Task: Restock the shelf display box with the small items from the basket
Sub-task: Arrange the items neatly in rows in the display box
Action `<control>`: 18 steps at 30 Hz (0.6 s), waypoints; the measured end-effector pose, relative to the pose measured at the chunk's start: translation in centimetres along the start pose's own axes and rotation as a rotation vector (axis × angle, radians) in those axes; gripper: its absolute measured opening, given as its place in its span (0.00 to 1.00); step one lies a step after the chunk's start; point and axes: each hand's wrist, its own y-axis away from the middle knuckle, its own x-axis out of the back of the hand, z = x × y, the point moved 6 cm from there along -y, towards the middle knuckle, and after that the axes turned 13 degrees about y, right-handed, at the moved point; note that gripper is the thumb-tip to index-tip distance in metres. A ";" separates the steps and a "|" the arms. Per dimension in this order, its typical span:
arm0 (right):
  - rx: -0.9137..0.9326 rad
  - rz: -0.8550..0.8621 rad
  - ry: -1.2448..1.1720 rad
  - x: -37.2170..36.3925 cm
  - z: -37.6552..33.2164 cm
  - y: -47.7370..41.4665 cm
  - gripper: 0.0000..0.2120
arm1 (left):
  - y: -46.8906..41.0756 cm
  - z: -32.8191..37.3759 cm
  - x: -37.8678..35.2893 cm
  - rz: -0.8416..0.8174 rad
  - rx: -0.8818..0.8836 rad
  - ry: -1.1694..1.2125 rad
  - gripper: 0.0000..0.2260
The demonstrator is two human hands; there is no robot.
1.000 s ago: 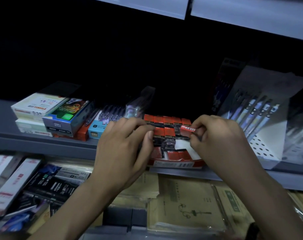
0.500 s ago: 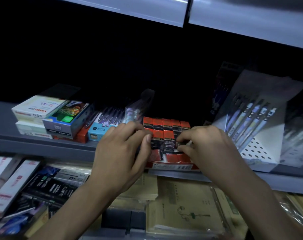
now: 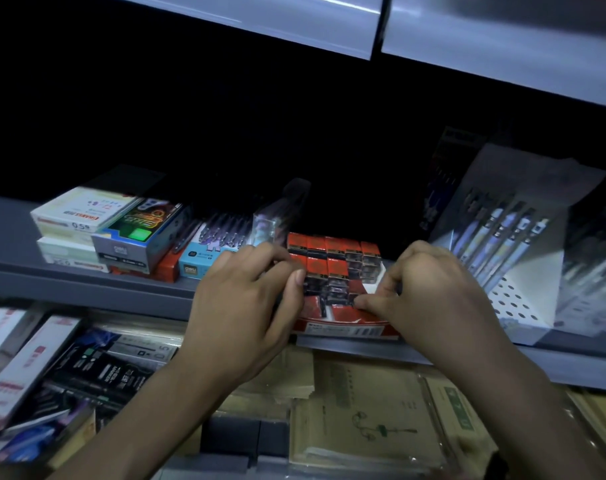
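While both hands work at it, the red display box sits at the front edge of the grey shelf, its low front wall facing out with a strip of print too small to read. Inside it stand rows of small red-and-black packets, packed side by side toward the back; several show a "20" on their faces. The front part of the box holds fewer packets, and its red floor shows there.

The left hand is curled at the box's left side, thumb and fingertips pressed against the packets in the middle row. The right hand is closed in a pinch low at the front right of the box, fingertips down among the packets; whether it grips one I cannot tell.

To the left on the same shelf lies a white box marked "0.5", stacked on another, beside a dark box with a green patch. Next comes a light blue carton full of pens. To the right a white perforated stand holds a row of pens upright. Below the shelf lie tan notebooks and white boxes.
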 end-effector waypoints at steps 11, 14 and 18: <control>-0.132 -0.284 -0.119 -1.2 0.4 -1.8 0.17 | -0.2 0.0 -0.2 -0.029 -0.001 -0.025 0.17; -0.137 -0.254 -0.163 -1.8 0.6 -1.8 0.10 | -0.2 0.0 -0.2 -0.031 -0.004 -0.032 0.17; -0.185 -0.149 -0.272 -1.0 1.7 -0.7 0.09 | -0.2 -0.1 -0.2 -0.030 -0.006 -0.037 0.18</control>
